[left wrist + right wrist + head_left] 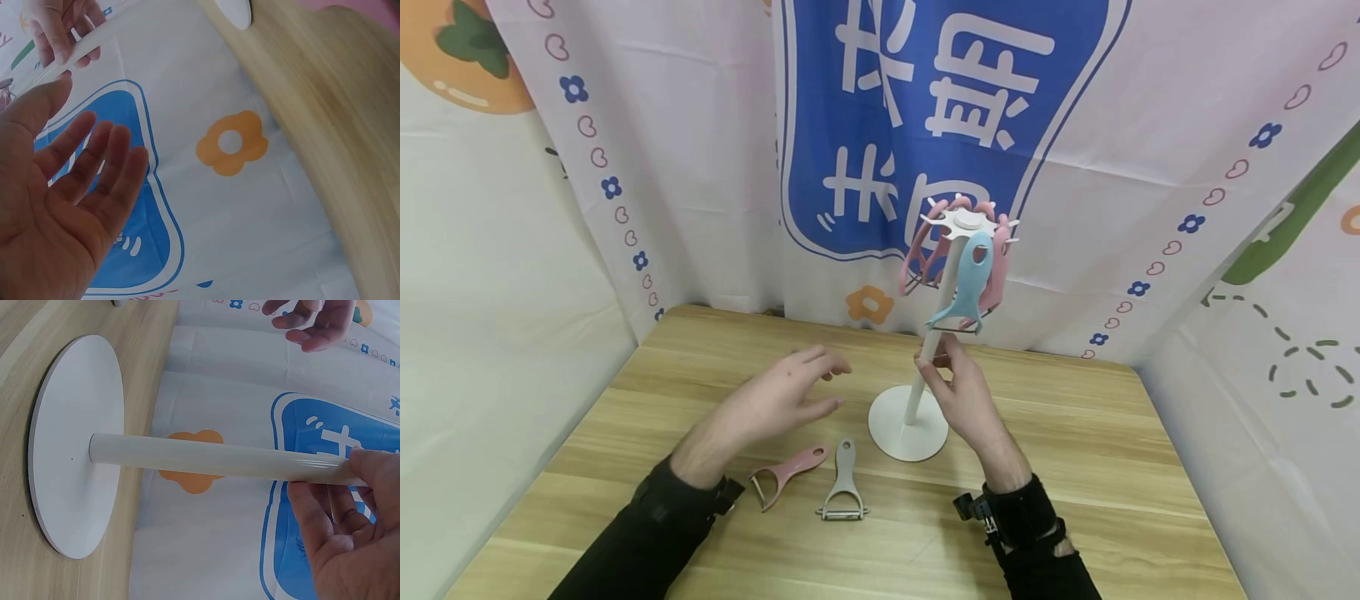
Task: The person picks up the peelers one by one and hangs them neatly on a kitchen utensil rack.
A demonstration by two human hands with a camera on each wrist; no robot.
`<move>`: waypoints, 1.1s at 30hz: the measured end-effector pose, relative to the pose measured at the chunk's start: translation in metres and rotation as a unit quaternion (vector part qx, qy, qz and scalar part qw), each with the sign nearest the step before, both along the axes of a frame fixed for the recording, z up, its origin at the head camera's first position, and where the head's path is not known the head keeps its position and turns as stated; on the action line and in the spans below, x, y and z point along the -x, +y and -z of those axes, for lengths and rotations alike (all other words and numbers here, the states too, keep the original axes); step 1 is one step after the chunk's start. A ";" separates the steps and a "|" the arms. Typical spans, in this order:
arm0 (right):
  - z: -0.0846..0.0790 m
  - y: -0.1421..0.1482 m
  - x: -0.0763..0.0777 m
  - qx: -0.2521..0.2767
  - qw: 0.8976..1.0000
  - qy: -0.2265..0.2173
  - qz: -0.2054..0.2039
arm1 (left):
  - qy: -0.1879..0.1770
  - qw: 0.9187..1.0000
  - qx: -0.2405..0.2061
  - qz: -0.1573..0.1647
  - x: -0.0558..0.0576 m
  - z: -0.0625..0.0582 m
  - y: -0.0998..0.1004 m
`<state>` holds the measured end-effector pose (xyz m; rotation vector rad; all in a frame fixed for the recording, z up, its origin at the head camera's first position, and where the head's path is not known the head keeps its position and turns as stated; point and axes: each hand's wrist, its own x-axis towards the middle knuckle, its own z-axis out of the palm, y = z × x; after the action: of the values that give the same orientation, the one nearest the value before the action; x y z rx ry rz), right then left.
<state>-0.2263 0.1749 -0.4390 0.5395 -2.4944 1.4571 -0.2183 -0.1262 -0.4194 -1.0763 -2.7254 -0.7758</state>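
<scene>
A white stand (912, 422) with a round base and a hooked top rises from the table. My right hand (964, 400) grips its pole (219, 456) below the hooks, thumb on one side and fingers on the other. From the hooks hang a blue peeler (967, 279) and several pink peelers (1000, 271). Left of the stand, my left hand (775, 396) hovers above the table with relaxed fingers, holding nothing; its palm (69, 231) shows in the left wrist view. Near it on the table lie a pink peeler (790, 472) and a grey peeler (845, 475).
The wooden table (1067, 500) ends at the back against a white curtain (715, 208) with a large blue printed sign. More printed cloth (1262, 433) closes off the right side.
</scene>
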 end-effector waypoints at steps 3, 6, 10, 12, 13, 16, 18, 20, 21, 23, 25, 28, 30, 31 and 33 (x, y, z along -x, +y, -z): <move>0.000 0.000 0.000 -0.002 1.000 -0.001 0.001 | -0.011 1.000 0.011 0.004 -0.003 0.004 -0.001; 0.001 0.000 0.000 -0.001 1.000 -0.002 0.001 | -0.025 0.999 0.029 0.004 -0.005 0.008 -0.001; 0.001 0.000 0.001 0.000 1.000 -0.001 0.000 | -0.042 0.998 0.052 0.005 -0.009 0.013 -0.001; 0.001 0.000 0.001 -0.001 1.000 -0.001 0.000 | -0.053 0.997 0.057 0.006 -0.010 0.015 -0.002; 0.001 0.000 0.001 -0.001 1.000 0.000 0.001 | -0.058 0.996 0.061 0.006 -0.011 0.016 -0.002; 0.000 0.000 0.001 -0.004 1.000 -0.001 0.002 | -0.071 0.995 0.075 0.002 -0.012 0.019 -0.003; 0.000 0.000 0.000 -0.003 1.000 -0.003 0.002 | -0.073 0.994 0.081 0.000 -0.013 0.021 -0.003; 0.000 0.000 0.000 -0.002 1.000 -0.004 0.001 | -0.074 0.993 0.092 -0.004 -0.014 0.022 -0.004; 0.000 0.000 0.000 -0.001 1.000 -0.005 0.001 | -0.074 0.993 0.097 -0.005 -0.015 0.022 -0.004; -0.001 0.000 0.000 0.000 1.000 -0.007 0.000 | -0.075 0.992 0.106 -0.007 -0.016 0.023 -0.004; -0.001 0.000 0.000 0.000 1.000 -0.007 0.001 | -0.079 0.989 0.123 -0.013 -0.018 0.023 -0.004; -0.001 0.000 0.000 -0.001 1.000 -0.007 0.000 | -0.085 0.985 0.148 -0.019 -0.020 0.025 -0.004; -0.001 0.000 0.000 -0.001 1.000 -0.006 0.000 | -0.090 0.982 0.162 -0.024 -0.021 0.027 -0.004; -0.001 0.000 0.000 -0.001 1.000 -0.005 -0.001 | -0.093 0.981 0.169 -0.027 -0.021 0.028 -0.004; -0.001 0.000 0.000 -0.001 1.000 -0.003 -0.001 | -0.099 0.979 0.177 -0.030 -0.021 0.031 -0.004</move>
<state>-0.2261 0.1749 -0.4383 0.5387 -2.5005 1.4601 -0.1975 -0.1303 -0.4501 -1.0168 -3.1345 -0.4158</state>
